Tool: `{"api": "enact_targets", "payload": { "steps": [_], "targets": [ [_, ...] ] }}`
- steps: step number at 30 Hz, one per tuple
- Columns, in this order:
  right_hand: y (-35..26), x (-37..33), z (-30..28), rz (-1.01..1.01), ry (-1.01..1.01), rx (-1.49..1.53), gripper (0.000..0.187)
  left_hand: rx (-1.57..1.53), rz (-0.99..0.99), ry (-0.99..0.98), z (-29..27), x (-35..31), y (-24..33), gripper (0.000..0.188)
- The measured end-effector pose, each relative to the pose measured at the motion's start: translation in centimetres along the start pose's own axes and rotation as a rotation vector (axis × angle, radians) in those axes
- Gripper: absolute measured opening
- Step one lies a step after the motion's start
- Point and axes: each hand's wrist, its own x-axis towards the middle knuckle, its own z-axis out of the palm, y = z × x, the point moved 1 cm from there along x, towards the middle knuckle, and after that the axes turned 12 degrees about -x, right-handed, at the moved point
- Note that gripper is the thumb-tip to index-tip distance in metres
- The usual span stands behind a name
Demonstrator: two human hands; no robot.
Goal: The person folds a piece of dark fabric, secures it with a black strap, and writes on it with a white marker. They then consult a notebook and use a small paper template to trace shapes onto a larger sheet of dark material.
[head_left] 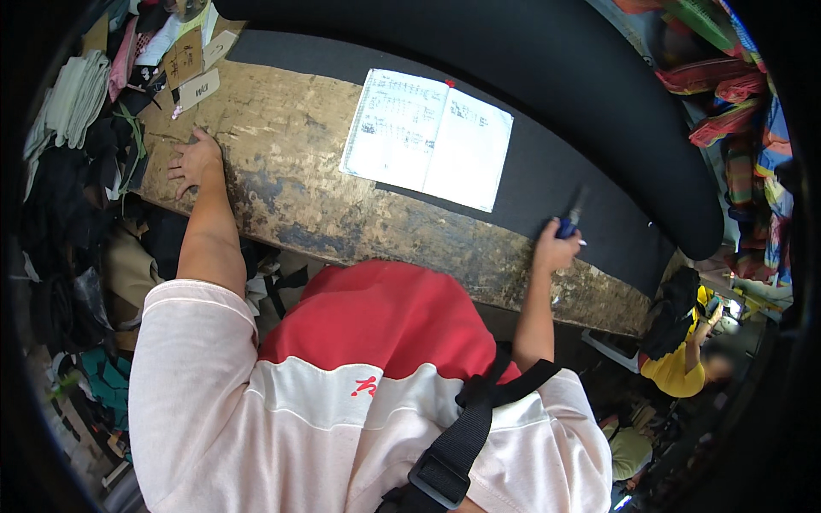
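My left hand (197, 162) lies flat with fingers spread at the left end of a worn wooden table (282, 162). My right hand (557, 248) is closed around blue-handled scissors (568, 226), whose blades are blurred and point away from me. A small white tip shows beside that hand; its kind is unclear. Beneath the scissors stretches a strip of black fabric (547, 171) along the table. An open notebook (425, 137) with handwritten pages rests partly on the fabric, between my two hands.
A big black fabric roll (530, 77) lies along the far side. Cardboard tags (190, 64) sit at the far left, near folded pale cloth (77, 98). Colourful bundles (735, 94) stand at the right. A person in yellow (676, 372) is beyond the table's right end.
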Motion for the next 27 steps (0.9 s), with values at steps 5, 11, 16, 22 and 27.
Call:
{"api": "enact_targets", "payload": {
  "steps": [5, 11, 16, 22, 27],
  "targets": [
    [-1.2, -2.2, 0.6, -0.118, 0.067, 0.002, 0.064, 0.016, -0.013, -0.002, 0.4, 0.3, -0.1, 0.075],
    [-3.4, -4.0, -1.2, -0.248, -0.037, 0.038, 0.06, -0.033, 0.027, -0.003, 0.5, 0.3, -0.3, 0.075],
    [-8.7, -6.3, -4.2, -0.367, 0.005, 0.51, 0.054, -0.107, 0.085, -0.004, 0.6, 0.3, -1.0, 0.073],
    [-20.0, -15.6, -7.9, -0.444, -0.698, 0.892, 0.053, -0.329, 0.563, -0.123, 0.3, -0.9, -2.7, 0.058],
    [-29.7, -23.2, -12.8, -0.666, -0.99, 1.031, 0.051, -1.147, 0.569, -0.824, -3.2, -6.5, -0.9, 0.043]
  ]
}}
